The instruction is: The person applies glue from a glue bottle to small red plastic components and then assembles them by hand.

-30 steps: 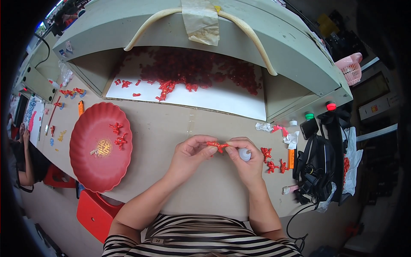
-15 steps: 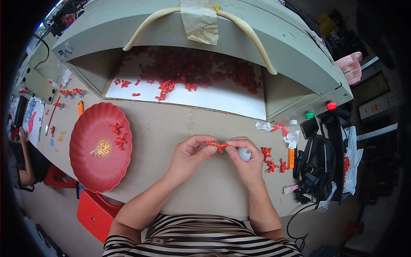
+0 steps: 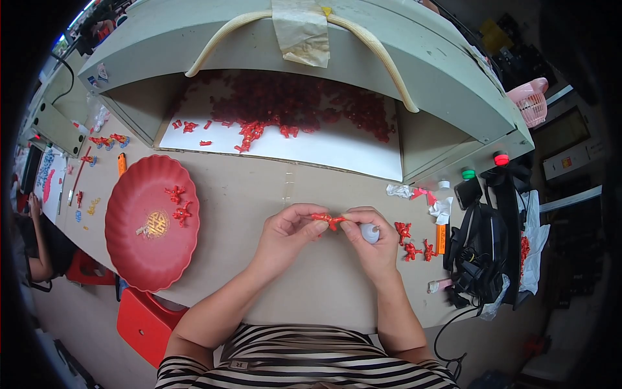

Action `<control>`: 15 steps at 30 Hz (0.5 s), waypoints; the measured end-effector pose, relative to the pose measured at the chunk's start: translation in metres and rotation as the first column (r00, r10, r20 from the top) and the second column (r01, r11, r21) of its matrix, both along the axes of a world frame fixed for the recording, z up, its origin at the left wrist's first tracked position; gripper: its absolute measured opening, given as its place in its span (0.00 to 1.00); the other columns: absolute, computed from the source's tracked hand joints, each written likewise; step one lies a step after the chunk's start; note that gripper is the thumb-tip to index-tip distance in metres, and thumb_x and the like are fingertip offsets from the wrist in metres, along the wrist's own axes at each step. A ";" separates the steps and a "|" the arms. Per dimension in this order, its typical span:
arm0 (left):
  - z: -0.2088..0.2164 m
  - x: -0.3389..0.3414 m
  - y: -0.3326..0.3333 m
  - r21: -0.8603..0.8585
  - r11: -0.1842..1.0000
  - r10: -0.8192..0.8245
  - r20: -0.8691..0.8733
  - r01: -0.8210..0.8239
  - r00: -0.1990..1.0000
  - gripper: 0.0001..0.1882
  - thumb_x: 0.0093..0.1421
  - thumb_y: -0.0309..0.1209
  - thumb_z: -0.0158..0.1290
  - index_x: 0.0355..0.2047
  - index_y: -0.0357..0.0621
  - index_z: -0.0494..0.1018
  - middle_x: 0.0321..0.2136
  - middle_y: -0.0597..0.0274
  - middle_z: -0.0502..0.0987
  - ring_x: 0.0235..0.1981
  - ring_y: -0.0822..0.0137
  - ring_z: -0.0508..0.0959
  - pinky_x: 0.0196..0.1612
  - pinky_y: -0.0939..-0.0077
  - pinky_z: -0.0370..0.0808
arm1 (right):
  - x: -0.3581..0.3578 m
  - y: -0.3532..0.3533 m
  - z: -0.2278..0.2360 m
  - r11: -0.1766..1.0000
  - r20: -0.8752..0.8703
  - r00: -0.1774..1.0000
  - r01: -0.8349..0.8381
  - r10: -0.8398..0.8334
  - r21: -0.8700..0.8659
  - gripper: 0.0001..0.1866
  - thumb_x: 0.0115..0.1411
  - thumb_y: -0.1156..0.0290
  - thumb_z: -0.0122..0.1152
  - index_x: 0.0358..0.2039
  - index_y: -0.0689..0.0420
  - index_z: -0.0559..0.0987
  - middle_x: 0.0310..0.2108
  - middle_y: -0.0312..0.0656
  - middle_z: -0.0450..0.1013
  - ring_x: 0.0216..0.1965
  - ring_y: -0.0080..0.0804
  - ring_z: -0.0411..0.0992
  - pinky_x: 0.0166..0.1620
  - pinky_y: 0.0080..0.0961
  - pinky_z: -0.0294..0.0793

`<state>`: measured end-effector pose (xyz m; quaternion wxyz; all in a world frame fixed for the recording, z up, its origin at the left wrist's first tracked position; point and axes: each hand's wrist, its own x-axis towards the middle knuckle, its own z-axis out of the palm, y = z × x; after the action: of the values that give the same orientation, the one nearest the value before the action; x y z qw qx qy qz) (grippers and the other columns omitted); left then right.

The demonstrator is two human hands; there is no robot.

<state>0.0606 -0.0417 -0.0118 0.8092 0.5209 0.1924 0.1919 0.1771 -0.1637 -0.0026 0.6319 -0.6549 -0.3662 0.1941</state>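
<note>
A small red plastic figure (image 3: 332, 220) with bits of yellow is pinched between my two hands, over the middle of the table. My left hand (image 3: 289, 228) grips its left end with thumb and fingertips. The thumb and forefinger of my right hand (image 3: 370, 235) close on its right end. A small white bottle (image 3: 370, 233) is also tucked in the right hand, its rounded end showing by the palm. Just right of that hand lie several finished-looking red figures (image 3: 411, 251). Two more red figures (image 3: 182, 212) rest in the scalloped red tray (image 3: 123, 259) on the left.
A grey metal booth (image 3: 447, 84) at the back shelters many loose red pieces (image 3: 259, 129) on white paper (image 3: 363, 162). At right are an orange cutter (image 3: 442, 240), crumpled tissue (image 3: 441, 211) and a black bag (image 3: 479, 246). Another person's arm (image 3: 40, 243) shows at far left.
</note>
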 end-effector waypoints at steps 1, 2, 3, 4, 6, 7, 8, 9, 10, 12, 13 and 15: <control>0.000 0.000 0.000 -0.002 1.000 0.001 -0.002 -0.001 1.000 0.11 0.55 0.24 0.52 0.40 0.39 0.71 0.31 0.68 0.74 0.30 0.80 0.71 0.33 0.85 0.69 | 0.000 0.000 0.000 1.000 -0.009 1.000 0.001 -0.001 -0.004 0.06 0.50 0.81 0.59 0.31 0.62 0.76 0.32 0.40 0.71 0.32 0.23 0.69 0.35 0.16 0.69; 0.000 0.000 0.000 -0.002 1.000 0.001 -0.002 -0.001 1.000 0.11 0.55 0.24 0.52 0.40 0.39 0.71 0.31 0.68 0.74 0.30 0.80 0.71 0.33 0.85 0.69 | 0.000 0.000 0.000 1.000 -0.009 1.000 0.002 -0.002 -0.004 0.06 0.50 0.81 0.59 0.31 0.62 0.76 0.32 0.40 0.71 0.32 0.23 0.69 0.35 0.16 0.69; 0.000 0.000 0.000 -0.004 1.000 0.001 -0.006 -0.001 1.000 0.11 0.55 0.24 0.52 0.40 0.39 0.71 0.31 0.68 0.74 0.30 0.80 0.71 0.33 0.85 0.69 | 0.001 0.000 -0.001 1.000 0.001 1.000 -0.002 0.002 0.002 0.06 0.50 0.81 0.59 0.31 0.62 0.76 0.32 0.40 0.71 0.32 0.23 0.69 0.35 0.16 0.69; 0.000 0.000 0.000 -0.006 1.000 0.001 -0.010 -0.001 1.000 0.11 0.55 0.24 0.52 0.40 0.40 0.71 0.31 0.68 0.74 0.30 0.80 0.71 0.33 0.85 0.69 | 0.001 0.000 -0.001 1.000 0.010 1.000 -0.006 0.006 0.008 0.06 0.50 0.81 0.59 0.31 0.62 0.76 0.32 0.40 0.72 0.32 0.23 0.69 0.35 0.16 0.69; -0.001 0.000 0.000 -0.005 1.000 0.001 -0.011 -0.001 1.000 0.11 0.55 0.25 0.52 0.40 0.40 0.71 0.31 0.68 0.74 0.30 0.80 0.71 0.33 0.86 0.69 | 0.000 0.000 0.000 1.000 0.004 1.000 -0.006 0.006 0.003 0.06 0.50 0.81 0.59 0.31 0.62 0.76 0.32 0.40 0.71 0.32 0.23 0.69 0.35 0.16 0.69; -0.002 0.000 0.000 -0.004 1.000 0.001 -0.012 -0.001 1.000 0.11 0.55 0.25 0.52 0.40 0.40 0.71 0.30 0.68 0.74 0.30 0.80 0.71 0.33 0.86 0.69 | 0.000 0.000 0.000 1.000 -0.001 1.000 -0.006 0.006 -0.001 0.06 0.50 0.81 0.59 0.31 0.62 0.75 0.32 0.40 0.71 0.32 0.23 0.69 0.35 0.16 0.69; -0.002 0.000 0.000 -0.004 1.000 0.000 -0.012 0.000 1.000 0.11 0.55 0.25 0.52 0.40 0.40 0.71 0.30 0.68 0.74 0.30 0.80 0.71 0.33 0.86 0.69 | 0.000 0.000 0.000 1.000 -0.001 1.000 -0.005 0.005 -0.001 0.06 0.50 0.81 0.59 0.31 0.62 0.75 0.32 0.40 0.71 0.32 0.23 0.69 0.35 0.16 0.69; -0.002 0.000 0.000 -0.006 1.000 0.003 -0.015 -0.003 1.000 0.11 0.55 0.25 0.52 0.40 0.40 0.71 0.30 0.68 0.74 0.30 0.80 0.71 0.33 0.86 0.69 | 0.000 0.000 0.000 1.000 0.000 1.000 -0.006 0.006 -0.002 0.06 0.50 0.81 0.59 0.31 0.62 0.75 0.32 0.40 0.71 0.32 0.23 0.69 0.35 0.16 0.69; -0.002 0.000 0.000 -0.007 1.000 0.005 -0.017 -0.006 1.000 0.11 0.55 0.25 0.52 0.40 0.40 0.71 0.30 0.68 0.74 0.29 0.80 0.71 0.33 0.86 0.69 | 0.000 0.000 0.000 1.000 0.001 1.000 -0.008 0.008 -0.002 0.06 0.50 0.81 0.59 0.31 0.62 0.75 0.32 0.40 0.71 0.32 0.23 0.69 0.35 0.16 0.69; 0.001 0.000 0.000 -0.002 1.000 0.003 -0.019 -0.003 1.000 0.11 0.55 0.25 0.52 0.40 0.39 0.71 0.30 0.68 0.74 0.30 0.80 0.71 0.33 0.85 0.69 | 0.000 0.000 0.000 1.000 0.001 1.000 -0.005 0.005 0.005 0.06 0.50 0.81 0.59 0.31 0.62 0.76 0.32 0.40 0.71 0.32 0.23 0.69 0.35 0.16 0.69; 0.002 0.000 0.000 0.003 1.000 0.003 -0.020 -0.003 1.000 0.11 0.55 0.24 0.52 0.40 0.39 0.71 0.31 0.67 0.74 0.30 0.80 0.71 0.33 0.85 0.70 | 0.000 0.000 0.000 1.000 0.000 1.000 -0.005 0.005 0.012 0.06 0.50 0.81 0.59 0.31 0.62 0.76 0.32 0.39 0.71 0.32 0.23 0.69 0.35 0.16 0.69; 0.001 -0.001 0.000 0.003 1.000 0.000 -0.013 0.000 1.000 0.11 0.55 0.24 0.52 0.40 0.39 0.70 0.31 0.67 0.74 0.30 0.79 0.71 0.33 0.85 0.70 | 0.001 0.000 0.000 1.000 -0.001 1.000 -0.003 0.003 0.004 0.06 0.50 0.81 0.59 0.31 0.61 0.76 0.32 0.39 0.71 0.32 0.23 0.69 0.35 0.16 0.69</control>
<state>0.0597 -0.0417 -0.0110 0.8070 0.5234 0.1976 0.1888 0.1776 -0.1637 -0.0027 0.6332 -0.6529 -0.3674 0.1945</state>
